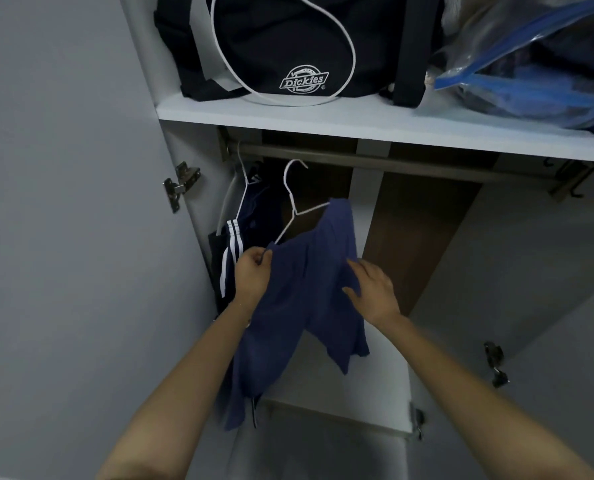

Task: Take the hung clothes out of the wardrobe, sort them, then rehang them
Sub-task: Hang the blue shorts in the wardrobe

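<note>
Blue garment (299, 306) hangs on a white hanger (290, 206), hook close under the wardrobe rail (392, 161). My left hand (252, 271) pinches its shoulder; my right hand (371, 289) lies flat on the cloth. I should lift the hook squarely over the rail.

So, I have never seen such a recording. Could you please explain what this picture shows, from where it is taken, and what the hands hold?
There is no machine here: a person works with two bare hands. The single picture comes from a camera worn on the head, looking into an open wardrobe. The left hand grips a blue garment at the end of its white hanger; the right hand rests open on the cloth. Behind, a dark striped garment hangs from the rail. On the shelf above lie a black bag and a clear plastic bag.
</note>
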A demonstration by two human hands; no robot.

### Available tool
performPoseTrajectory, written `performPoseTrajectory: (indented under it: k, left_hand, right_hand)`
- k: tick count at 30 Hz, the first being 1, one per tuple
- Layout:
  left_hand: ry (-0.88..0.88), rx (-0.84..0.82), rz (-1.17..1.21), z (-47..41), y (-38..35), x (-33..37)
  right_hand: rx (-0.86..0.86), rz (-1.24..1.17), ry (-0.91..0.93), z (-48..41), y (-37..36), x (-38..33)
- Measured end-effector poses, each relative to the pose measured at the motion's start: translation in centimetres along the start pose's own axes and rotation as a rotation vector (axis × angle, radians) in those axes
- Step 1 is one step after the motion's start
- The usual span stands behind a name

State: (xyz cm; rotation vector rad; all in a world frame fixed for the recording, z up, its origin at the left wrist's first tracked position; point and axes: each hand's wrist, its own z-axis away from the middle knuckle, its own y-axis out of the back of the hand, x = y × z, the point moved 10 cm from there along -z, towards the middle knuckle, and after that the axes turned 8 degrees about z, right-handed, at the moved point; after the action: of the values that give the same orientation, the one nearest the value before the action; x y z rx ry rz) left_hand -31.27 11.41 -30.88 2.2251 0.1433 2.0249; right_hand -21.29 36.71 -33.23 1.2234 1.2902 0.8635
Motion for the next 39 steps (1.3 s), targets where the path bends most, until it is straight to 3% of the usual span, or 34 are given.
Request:
performPoseTrajectory:
  k: [10, 22, 28, 39]
  left_hand:
    - [0.006, 0.135, 0.039, -5.9, -2.0, 1.5]
    - [0.071, 0.289, 0.053, -9.4, -2.3, -2.0]
    - [0.019, 0.382, 0.014, -9.3, -1.7, -1.1]
    - [-0.067, 0.206, -0.128, -7.2, -2.4, 0.0]
  right_hand:
    - [0.031, -0.008, 0.07, -4.8, 1.5, 1.0]
    - [-0.087, -0.043, 0.094, -8.6, -1.7, 3.2]
    - [-0.109, -0.077, 0.146, -9.5, -2.5, 2.6]
    - [-0.082, -0.168, 0.251, -11.2, -2.6, -1.2]
